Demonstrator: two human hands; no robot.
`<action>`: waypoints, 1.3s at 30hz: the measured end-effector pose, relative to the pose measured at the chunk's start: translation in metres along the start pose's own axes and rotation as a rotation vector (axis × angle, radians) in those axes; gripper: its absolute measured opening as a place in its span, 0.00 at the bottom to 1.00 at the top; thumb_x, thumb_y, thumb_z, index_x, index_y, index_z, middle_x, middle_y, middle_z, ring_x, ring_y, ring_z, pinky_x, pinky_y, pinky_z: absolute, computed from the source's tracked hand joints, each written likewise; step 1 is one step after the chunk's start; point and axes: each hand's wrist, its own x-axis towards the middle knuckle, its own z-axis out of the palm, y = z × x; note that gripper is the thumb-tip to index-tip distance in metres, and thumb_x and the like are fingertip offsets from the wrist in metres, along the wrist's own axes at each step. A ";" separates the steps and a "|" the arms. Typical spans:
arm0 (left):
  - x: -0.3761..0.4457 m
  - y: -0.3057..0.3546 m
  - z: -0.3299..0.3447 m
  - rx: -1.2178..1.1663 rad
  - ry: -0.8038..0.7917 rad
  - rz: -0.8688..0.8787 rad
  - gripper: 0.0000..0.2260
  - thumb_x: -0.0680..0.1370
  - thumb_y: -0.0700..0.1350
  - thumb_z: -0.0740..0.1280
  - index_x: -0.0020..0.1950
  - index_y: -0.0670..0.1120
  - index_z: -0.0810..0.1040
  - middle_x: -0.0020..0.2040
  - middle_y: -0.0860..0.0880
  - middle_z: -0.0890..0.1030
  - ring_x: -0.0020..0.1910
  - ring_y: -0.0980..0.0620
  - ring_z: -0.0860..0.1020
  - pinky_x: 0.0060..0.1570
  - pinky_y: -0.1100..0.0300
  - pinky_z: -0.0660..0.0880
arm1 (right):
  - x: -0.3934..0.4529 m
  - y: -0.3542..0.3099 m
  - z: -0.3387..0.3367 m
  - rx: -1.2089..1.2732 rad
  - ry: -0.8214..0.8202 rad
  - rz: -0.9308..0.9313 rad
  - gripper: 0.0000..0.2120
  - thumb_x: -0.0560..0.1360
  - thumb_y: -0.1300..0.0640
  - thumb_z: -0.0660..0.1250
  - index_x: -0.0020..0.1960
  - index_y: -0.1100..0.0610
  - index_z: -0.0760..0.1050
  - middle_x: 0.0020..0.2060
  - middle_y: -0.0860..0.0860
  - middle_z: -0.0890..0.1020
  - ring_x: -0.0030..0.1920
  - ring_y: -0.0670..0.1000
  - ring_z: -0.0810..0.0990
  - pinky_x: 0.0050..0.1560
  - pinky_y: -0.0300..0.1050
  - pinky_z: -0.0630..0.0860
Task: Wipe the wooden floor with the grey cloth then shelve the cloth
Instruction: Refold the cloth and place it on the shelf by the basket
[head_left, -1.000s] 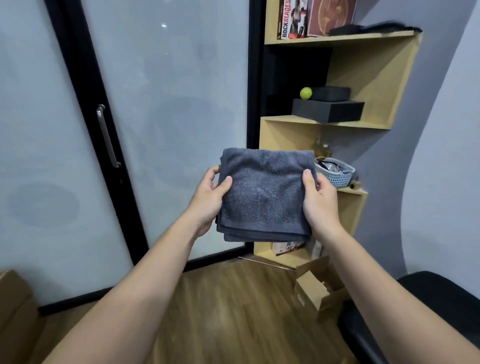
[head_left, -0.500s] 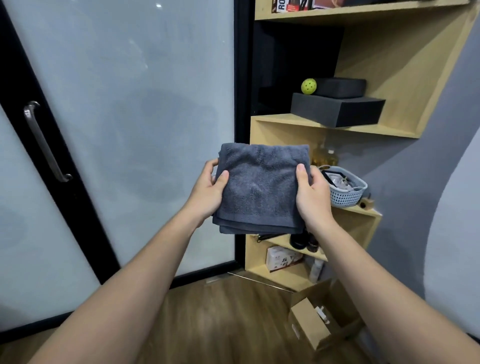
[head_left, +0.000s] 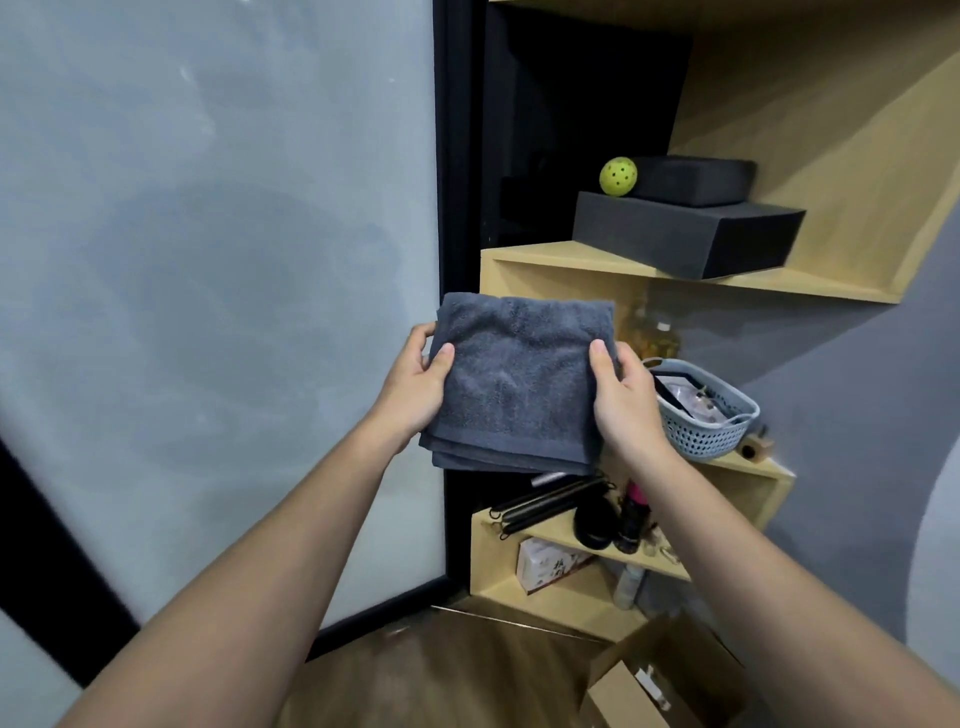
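At the centre of the frame we grip the folded cloth (head_left: 519, 384) with our left hand (head_left: 413, 384) and right hand (head_left: 621, 400), before the shelf (head_left: 566, 257).

Light wooden shelves (head_left: 566, 255) in a corner, by a dark door frame. On one shelf board, a big flat dark box (head_left: 685, 234), with a smaller dark box (head_left: 693, 180) and a yellow-green ball with holes (head_left: 618, 177) on top of it. One board lower, a grey-blue basket (head_left: 709, 423) full of small stuff, bottles (head_left: 657, 338) behind it, a little wooden thing (head_left: 756, 447) beside it. Lower again, black springy bars (head_left: 545, 501), a round black thing (head_left: 592, 525), a pink and black bottle (head_left: 635, 514). At the bottom, a small white box (head_left: 545, 564) and a pale bottle (head_left: 627, 584). Down below, wooden floor (head_left: 441, 670) with an open cardboard box (head_left: 670, 680) on it.
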 end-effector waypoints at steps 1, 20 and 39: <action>0.018 -0.007 -0.001 0.000 -0.014 -0.010 0.09 0.85 0.49 0.60 0.57 0.65 0.73 0.43 0.54 0.83 0.41 0.60 0.82 0.42 0.61 0.76 | 0.012 0.007 0.006 0.017 -0.021 0.032 0.08 0.82 0.46 0.62 0.55 0.47 0.77 0.49 0.44 0.85 0.49 0.41 0.84 0.48 0.41 0.79; 0.213 -0.165 0.112 0.556 -0.287 -0.107 0.12 0.84 0.56 0.55 0.67 0.59 0.66 0.58 0.48 0.81 0.56 0.41 0.79 0.56 0.49 0.74 | 0.118 0.180 0.001 -0.177 0.109 0.335 0.12 0.83 0.57 0.61 0.65 0.49 0.72 0.62 0.47 0.79 0.63 0.49 0.78 0.68 0.57 0.74; 0.377 -0.287 0.277 0.942 -0.532 -0.093 0.13 0.84 0.53 0.57 0.68 0.55 0.68 0.58 0.45 0.81 0.54 0.40 0.78 0.54 0.50 0.73 | 0.254 0.368 -0.048 0.136 0.179 0.945 0.13 0.79 0.59 0.62 0.60 0.45 0.71 0.52 0.53 0.82 0.50 0.59 0.82 0.36 0.54 0.82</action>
